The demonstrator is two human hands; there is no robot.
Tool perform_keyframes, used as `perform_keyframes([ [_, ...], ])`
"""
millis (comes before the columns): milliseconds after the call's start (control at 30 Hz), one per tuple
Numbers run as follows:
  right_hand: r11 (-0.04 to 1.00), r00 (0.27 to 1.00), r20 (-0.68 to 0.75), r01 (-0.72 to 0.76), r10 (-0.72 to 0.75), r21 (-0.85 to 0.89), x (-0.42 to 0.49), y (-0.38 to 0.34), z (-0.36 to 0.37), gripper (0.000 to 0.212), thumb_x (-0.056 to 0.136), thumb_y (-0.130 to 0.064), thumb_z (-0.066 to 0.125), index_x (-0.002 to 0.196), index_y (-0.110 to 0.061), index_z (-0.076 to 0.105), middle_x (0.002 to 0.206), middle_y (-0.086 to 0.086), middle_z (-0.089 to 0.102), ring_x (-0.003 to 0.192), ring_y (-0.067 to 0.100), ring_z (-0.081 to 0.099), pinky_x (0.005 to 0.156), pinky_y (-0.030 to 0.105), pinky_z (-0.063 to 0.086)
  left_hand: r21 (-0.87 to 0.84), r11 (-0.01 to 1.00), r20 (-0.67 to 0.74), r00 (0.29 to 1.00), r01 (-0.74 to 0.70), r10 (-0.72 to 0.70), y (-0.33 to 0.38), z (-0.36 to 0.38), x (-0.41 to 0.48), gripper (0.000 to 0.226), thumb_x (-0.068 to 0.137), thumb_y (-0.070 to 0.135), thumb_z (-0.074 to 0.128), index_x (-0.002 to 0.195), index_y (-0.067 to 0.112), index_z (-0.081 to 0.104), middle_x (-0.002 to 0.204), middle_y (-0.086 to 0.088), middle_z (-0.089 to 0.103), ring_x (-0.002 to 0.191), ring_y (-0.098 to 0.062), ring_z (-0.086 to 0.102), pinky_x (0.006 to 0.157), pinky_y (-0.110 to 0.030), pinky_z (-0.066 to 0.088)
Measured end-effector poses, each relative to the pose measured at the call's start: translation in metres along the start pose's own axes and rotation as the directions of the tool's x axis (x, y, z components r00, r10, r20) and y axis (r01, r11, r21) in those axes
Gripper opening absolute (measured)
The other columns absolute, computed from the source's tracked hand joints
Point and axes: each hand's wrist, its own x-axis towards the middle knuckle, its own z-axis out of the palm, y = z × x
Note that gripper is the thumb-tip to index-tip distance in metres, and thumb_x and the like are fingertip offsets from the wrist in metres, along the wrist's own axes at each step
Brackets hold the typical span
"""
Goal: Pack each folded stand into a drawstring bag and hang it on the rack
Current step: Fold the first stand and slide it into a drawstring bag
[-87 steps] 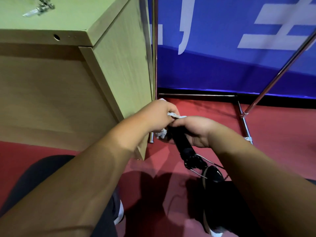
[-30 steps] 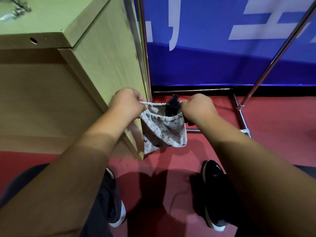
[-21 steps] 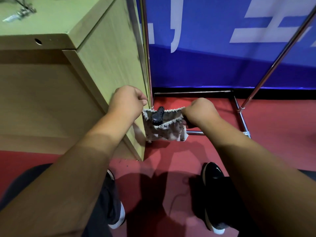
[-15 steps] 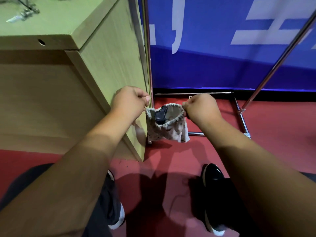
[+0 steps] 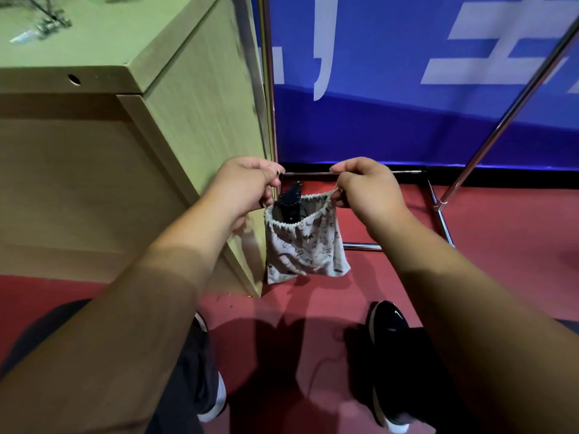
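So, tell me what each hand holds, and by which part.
Both hold the bag: the left hand pinches its left top edge, the right hand its cord at the right.

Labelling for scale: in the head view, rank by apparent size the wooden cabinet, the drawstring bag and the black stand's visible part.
1. wooden cabinet
2. drawstring bag
3. black stand, mostly hidden inside the bag
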Motion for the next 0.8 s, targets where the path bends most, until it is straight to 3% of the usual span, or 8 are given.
perform_keyframes([
  [200, 0.968, 0.998, 0.064, -0.028, 0.012, 0.251, 0.005, 0.002, 0.000, 0.032, 0.091, 0.004, 0.056, 0.105, -0.012, 0.079, 0.057, 0.002, 0.062, 0.062, 0.019, 0.063, 0.068, 0.034, 0.056, -0.177, 0.980, 0.059, 0.995, 0.088, -0.079, 0.012, 0.000, -0.002, 0.031, 0.097, -0.008, 0.049, 0.107, 0.004, 0.076, 0.101, -0.014, 0.073, 0.051, -0.009, 0.052, 0.054, -0.025, 0.053],
  [333, 0.868, 0.998, 0.055, -0.061, 0.039, 0.493, 0.006, -0.007, -0.004, 0.032, 0.091, 0.010, 0.054, 0.109, -0.003, 0.078, 0.067, 0.011, 0.061, 0.058, 0.016, 0.058, 0.062, 0.027, 0.045, -0.293, 0.945, 0.140, 0.984, 0.146, -0.109, 0.013, -0.003, -0.002, 0.047, 0.095, -0.015, 0.033, 0.117, 0.000, 0.072, 0.112, -0.018, 0.074, 0.052, -0.008, 0.052, 0.049, -0.020, 0.045],
  [467, 0.859, 0.995, 0.095, -0.081, 0.037, 0.506, 0.004, -0.007, -0.002, 0.032, 0.093, 0.010, 0.053, 0.114, 0.001, 0.076, 0.076, 0.014, 0.061, 0.058, 0.014, 0.056, 0.057, 0.027, 0.042, -0.354, 0.919, 0.198, 0.974, 0.174, -0.109, 0.010, -0.004, 0.001, 0.048, 0.097, -0.018, 0.039, 0.123, 0.005, 0.072, 0.117, -0.012, 0.075, 0.054, -0.007, 0.053, 0.046, -0.018, 0.041],
  [600, 0.823, 0.987, 0.128, -0.154, 0.100, 0.546, 0.005, -0.008, 0.000, 0.036, 0.096, 0.010, 0.046, 0.121, 0.004, 0.072, 0.081, 0.008, 0.063, 0.052, 0.008, 0.043, 0.053, 0.024, 0.030, -0.404, 0.893, 0.236, 0.966, 0.198, -0.108, 0.011, -0.006, 0.001, 0.048, 0.097, -0.016, 0.046, 0.133, 0.008, 0.068, 0.121, -0.006, 0.072, 0.058, -0.007, 0.054, 0.047, -0.017, 0.041],
  [700, 0.828, 0.974, 0.163, -0.217, 0.154, 0.516, 0.003, -0.010, -0.001, 0.034, 0.096, 0.003, 0.049, 0.116, -0.001, 0.076, 0.089, 0.008, 0.066, 0.052, 0.010, 0.038, 0.053, 0.026, 0.030, -0.403, 0.894, 0.221, 0.969, 0.195, -0.112, 0.010, -0.005, 0.000, 0.045, 0.101, -0.014, 0.048, 0.132, 0.010, 0.069, 0.121, -0.004, 0.072, 0.057, -0.006, 0.056, 0.046, -0.015, 0.042],
  [800, 0.840, 0.960, 0.198, -0.270, 0.198, 0.471, -0.002, -0.012, -0.001, 0.036, 0.097, -0.005, 0.049, 0.116, -0.010, 0.080, 0.088, 0.002, 0.065, 0.051, 0.011, 0.034, 0.052, 0.027, 0.029, -0.365, 0.913, 0.185, 0.975, 0.185, -0.124, 0.007, -0.004, 0.000, 0.028, 0.104, 0.000, 0.058, 0.124, 0.012, 0.072, 0.121, -0.005, 0.074, 0.053, -0.002, 0.053, 0.043, -0.013, 0.038],
])
